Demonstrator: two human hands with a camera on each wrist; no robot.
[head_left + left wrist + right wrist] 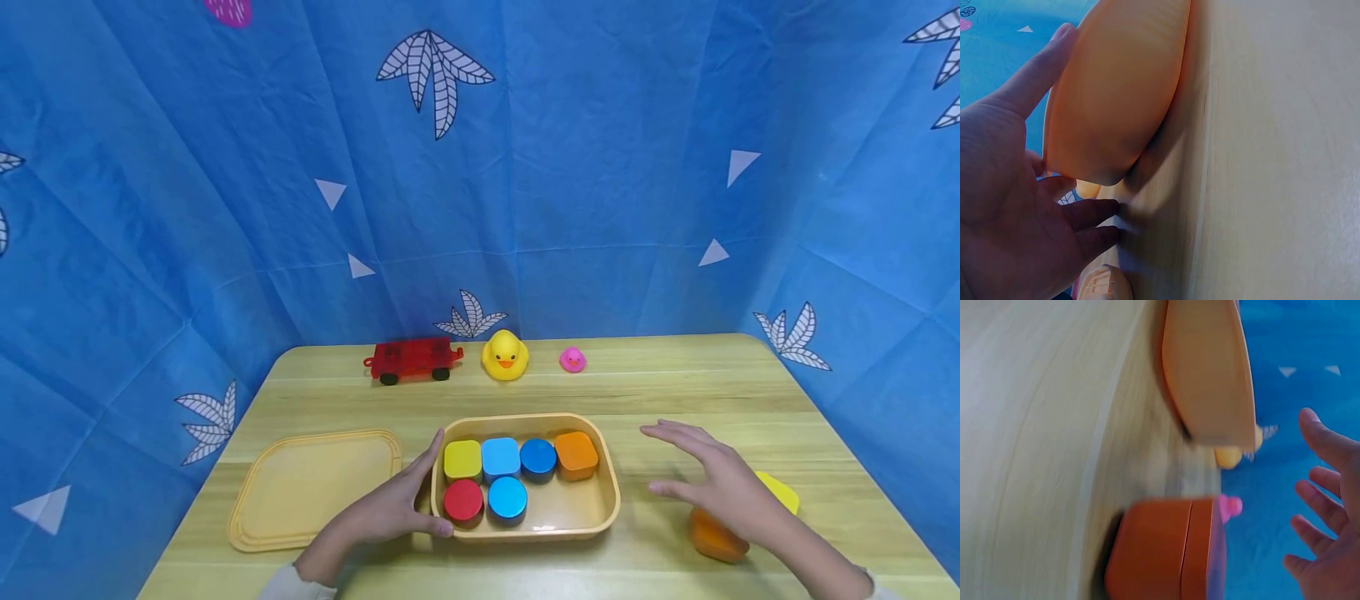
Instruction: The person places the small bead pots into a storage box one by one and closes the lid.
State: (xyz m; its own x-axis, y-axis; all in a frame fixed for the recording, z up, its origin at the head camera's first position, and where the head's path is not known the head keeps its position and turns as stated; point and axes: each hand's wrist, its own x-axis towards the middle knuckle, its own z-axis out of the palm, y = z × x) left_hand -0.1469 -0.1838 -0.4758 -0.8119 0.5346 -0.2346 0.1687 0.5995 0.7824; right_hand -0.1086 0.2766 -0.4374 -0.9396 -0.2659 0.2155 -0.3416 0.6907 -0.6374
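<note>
A light-orange plastic box [573, 504] with rounded corners stands mid-table. Inside are a yellow square piece [462, 460], a light-blue square one [501, 458], a dark-blue round one [537, 458], an orange square one [576, 455], a red round one [463, 502] and a bright-blue round one [507, 498]. My left hand [386, 507] holds the box's left end, thumb at the near corner and fingers toward the far one. Off the box's right end, my right hand [716, 479] hovers with fingers spread and nothing held. Beneath it lie an orange piece [716, 537] and a partly hidden yellow piece [780, 492].
A flat light-orange lid [315, 492] lies left of the box. Along the back edge stand a red toy wagon [412, 359], a yellow rubber duck [505, 356] and a small pink duck [572, 360]. Blue patterned cloth [570, 167] hangs behind the table.
</note>
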